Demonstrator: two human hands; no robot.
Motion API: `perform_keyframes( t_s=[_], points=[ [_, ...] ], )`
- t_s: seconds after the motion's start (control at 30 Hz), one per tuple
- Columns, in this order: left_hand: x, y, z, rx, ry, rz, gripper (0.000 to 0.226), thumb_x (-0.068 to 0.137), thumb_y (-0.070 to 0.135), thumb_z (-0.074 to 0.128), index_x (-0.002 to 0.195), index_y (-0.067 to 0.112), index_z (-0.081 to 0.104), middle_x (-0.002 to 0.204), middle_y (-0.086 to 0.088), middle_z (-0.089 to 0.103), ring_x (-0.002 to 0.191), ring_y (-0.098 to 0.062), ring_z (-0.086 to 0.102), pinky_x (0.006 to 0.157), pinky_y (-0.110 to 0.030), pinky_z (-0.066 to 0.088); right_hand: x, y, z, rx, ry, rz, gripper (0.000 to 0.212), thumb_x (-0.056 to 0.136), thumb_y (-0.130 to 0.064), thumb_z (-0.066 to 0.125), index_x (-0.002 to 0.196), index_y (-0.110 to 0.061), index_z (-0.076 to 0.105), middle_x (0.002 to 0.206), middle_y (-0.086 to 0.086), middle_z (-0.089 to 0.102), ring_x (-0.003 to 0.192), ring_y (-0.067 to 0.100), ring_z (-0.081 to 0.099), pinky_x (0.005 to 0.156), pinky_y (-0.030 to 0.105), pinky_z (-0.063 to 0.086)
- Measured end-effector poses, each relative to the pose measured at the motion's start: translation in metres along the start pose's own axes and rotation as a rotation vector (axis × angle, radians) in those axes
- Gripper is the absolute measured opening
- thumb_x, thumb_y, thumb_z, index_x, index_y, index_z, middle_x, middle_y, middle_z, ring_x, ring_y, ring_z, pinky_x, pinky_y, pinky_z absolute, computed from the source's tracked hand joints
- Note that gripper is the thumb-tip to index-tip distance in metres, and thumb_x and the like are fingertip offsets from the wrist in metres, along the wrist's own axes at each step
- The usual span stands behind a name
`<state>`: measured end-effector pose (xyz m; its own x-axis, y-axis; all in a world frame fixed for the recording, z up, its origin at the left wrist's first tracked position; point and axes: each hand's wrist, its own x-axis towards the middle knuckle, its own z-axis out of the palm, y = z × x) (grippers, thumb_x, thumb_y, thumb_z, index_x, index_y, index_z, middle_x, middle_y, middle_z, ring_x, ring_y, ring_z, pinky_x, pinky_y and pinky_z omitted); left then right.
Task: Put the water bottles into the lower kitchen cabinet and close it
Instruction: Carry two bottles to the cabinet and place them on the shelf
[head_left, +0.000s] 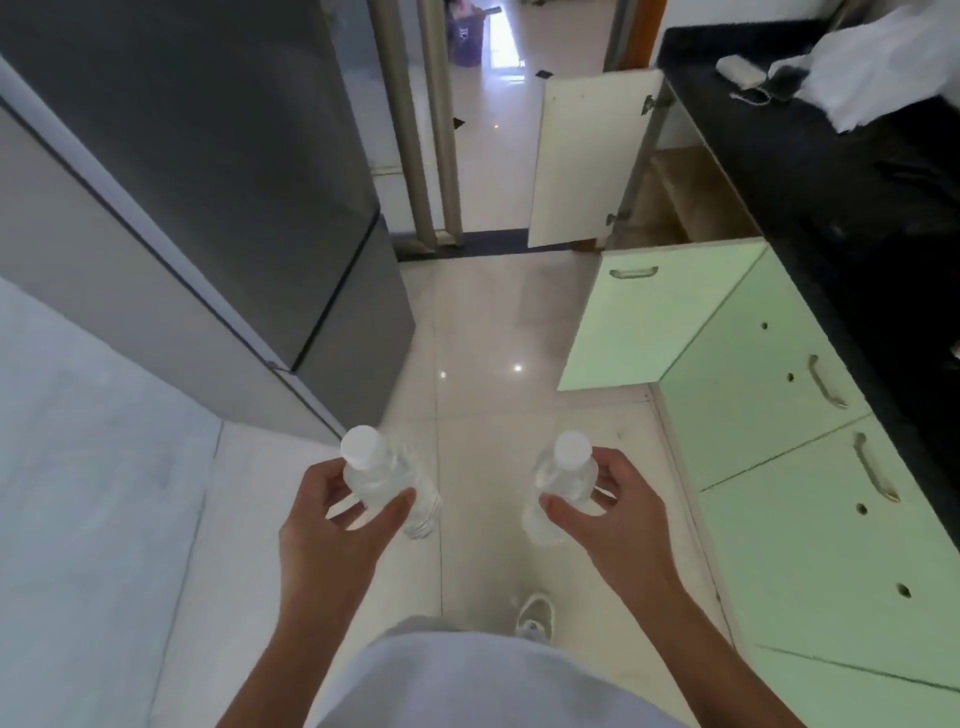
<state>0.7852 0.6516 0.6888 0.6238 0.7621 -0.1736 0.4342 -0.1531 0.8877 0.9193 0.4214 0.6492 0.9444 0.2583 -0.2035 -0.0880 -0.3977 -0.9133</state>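
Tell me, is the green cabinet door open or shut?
Open. The nearer green door swings out over the floor, and a white door beyond it is open too. The other green doors are shut.

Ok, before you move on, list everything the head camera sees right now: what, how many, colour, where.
water bottles: 2, clear with white caps, left bottle and right bottle, held over the floor
fridge: 1, grey, left side
open cabinet doors: 2, pale green door and cream door, swung out on the right
closed cabinet doors: several, pale green with metal handles, under the counter
counter: 1, black, right edge
white cloth or bag: 1, on the counter, far end
small pale object: 1, on the counter; cannot tell what
floor: light glossy tiles
shoe: 1, pale, below centre
left hand: holding the left bottle
right hand: holding the right bottle
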Motion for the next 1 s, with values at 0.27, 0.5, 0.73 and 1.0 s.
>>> perform_keyframes(
  t_s=[0.27, 0.5, 0.73, 1.0],
  points=[
    [0.124, 0.012, -0.009, -0.037, 0.087, -0.036, 0.05, 0.068, 0.025, 0.093, 0.108, 0.027, 0.063, 0.105, 0.012, 0.072, 0.096, -0.001, 0.07, 0.076, -0.015, 0.05, 0.124, -0.058, 0.077, -0.057, -0.094, -0.063, 0.051, 0.062, -0.032, 0.095, 0.102, -0.041, 0.064, 0.099, -0.024, 0.071, 0.096, 0.0, 0.069, 0.089, 0.028, 0.058],
    [0.253, 0.052, 0.009, -0.054, -0.038, 0.001, 0.053, 0.065, 0.028, 0.093, 0.106, 0.029, 0.06, 0.102, 0.013, 0.072, 0.091, -0.001, 0.071, 0.073, -0.019, 0.051, 0.206, -0.104, 0.113, -0.01, 0.042, -0.049, 0.048, 0.065, -0.029, 0.094, 0.104, -0.036, 0.066, 0.099, -0.021, 0.072, 0.095, 0.001, 0.07, 0.086, 0.021, 0.058],
    [0.357, 0.105, 0.066, -0.018, -0.224, 0.051, 0.064, 0.063, 0.034, 0.092, 0.117, 0.024, 0.06, 0.111, 0.011, 0.07, 0.099, -0.006, 0.068, 0.08, -0.023, 0.051, 0.28, -0.115, 0.092, 0.033, 0.197, 0.041, 0.048, 0.066, -0.024, 0.093, 0.103, -0.036, 0.066, 0.096, -0.024, 0.073, 0.091, -0.002, 0.07, 0.08, 0.016, 0.057],
    [0.463, 0.161, 0.164, 0.023, -0.258, 0.07, 0.049, 0.068, 0.02, 0.092, 0.105, 0.024, 0.059, 0.105, 0.01, 0.07, 0.097, -0.007, 0.068, 0.074, -0.02, 0.05, 0.421, -0.114, 0.066, 0.056, 0.22, 0.093, 0.048, 0.065, -0.031, 0.093, 0.102, -0.039, 0.065, 0.098, -0.028, 0.071, 0.093, -0.004, 0.07, 0.082, 0.022, 0.058]
  ],
)
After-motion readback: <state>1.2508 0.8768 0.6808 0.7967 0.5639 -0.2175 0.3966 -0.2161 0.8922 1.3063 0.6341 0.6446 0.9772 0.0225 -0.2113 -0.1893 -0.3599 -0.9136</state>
